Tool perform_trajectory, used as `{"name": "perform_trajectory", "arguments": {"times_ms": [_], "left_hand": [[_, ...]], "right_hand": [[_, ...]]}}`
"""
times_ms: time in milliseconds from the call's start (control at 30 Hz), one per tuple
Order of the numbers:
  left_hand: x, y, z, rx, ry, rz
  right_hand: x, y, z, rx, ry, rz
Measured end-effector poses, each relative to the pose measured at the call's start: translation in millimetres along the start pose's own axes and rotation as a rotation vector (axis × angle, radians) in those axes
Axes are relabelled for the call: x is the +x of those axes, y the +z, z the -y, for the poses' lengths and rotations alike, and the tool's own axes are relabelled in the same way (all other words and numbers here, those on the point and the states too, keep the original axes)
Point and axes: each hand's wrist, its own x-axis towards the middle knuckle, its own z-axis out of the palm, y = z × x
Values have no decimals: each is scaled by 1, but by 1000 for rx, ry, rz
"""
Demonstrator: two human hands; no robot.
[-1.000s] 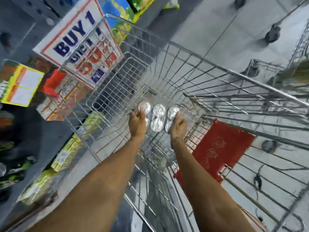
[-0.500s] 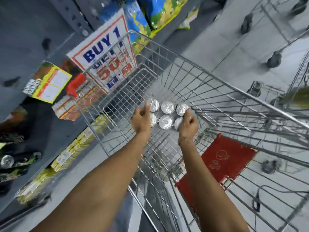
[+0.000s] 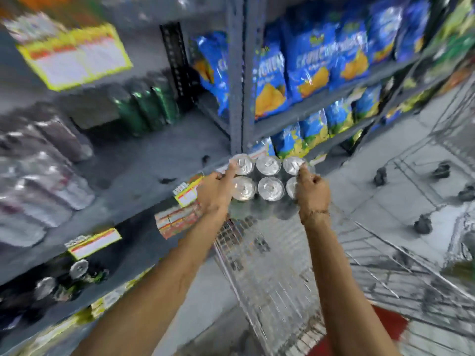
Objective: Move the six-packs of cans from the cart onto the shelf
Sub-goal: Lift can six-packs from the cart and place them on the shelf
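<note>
Both hands grip one six-pack [image 3: 268, 179], six can tops showing, the left hand [image 3: 214, 192] and right hand [image 3: 312, 192] clamped on opposite sides. It hangs above the cart [image 3: 270, 278], just beside the front edge of the shelf [image 3: 144, 173], whose near stretch lies bare.

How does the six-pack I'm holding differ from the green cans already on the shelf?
The six-pack is held in the air between the left hand and right hand, just off the shelf edge; the green cans stand at the back of it. The six-pack shows six silver tops from above; the green cans show mostly their dark green sides. The six-pack looks fairly sharp; the green cans are blurred. Both are grouped cans standing upright.
</note>
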Motion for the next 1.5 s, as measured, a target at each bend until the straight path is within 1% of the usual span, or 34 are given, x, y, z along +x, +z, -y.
{"name": "perform_trajectory", "arguments": {"times_ms": [100, 167, 267, 433, 533, 733, 833, 967, 1200, 1300, 1500], "left_hand": [[8, -58, -17, -19, 37, -39], [15, -92, -22, -44, 60, -68], [28, -136, -20, -66, 33, -141], [52, -185, -6, -78, 29, -250], [70, -201, 4, -75, -14, -318], [101, -204, 17, -50, -118, -414], [113, -196, 24, -80, -183, -437], [125, -184, 26, -96, -233, -479], [138, -169, 29, -93, -210, -561], [140, -164, 31, -119, -253, -577], [150, -165, 32, -125, -315, -533]], "right_hand": [[-20, 23, 47, 41, -66, 63], [-35, 42, 76, 28, -105, 106], [-53, 76, 111, -20, -129, 177], [-76, 130, 145, 31, -150, 328], [-81, 163, 156, 24, -153, 404], [-67, 222, 153, -43, -164, 525], [-56, 243, 152, -107, -162, 585], [-38, 267, 147, -123, -178, 631], [-18, 290, 134, -151, -160, 687], [-16, 294, 131, -145, -143, 703], [-13, 299, 123, -87, -119, 712]]}}
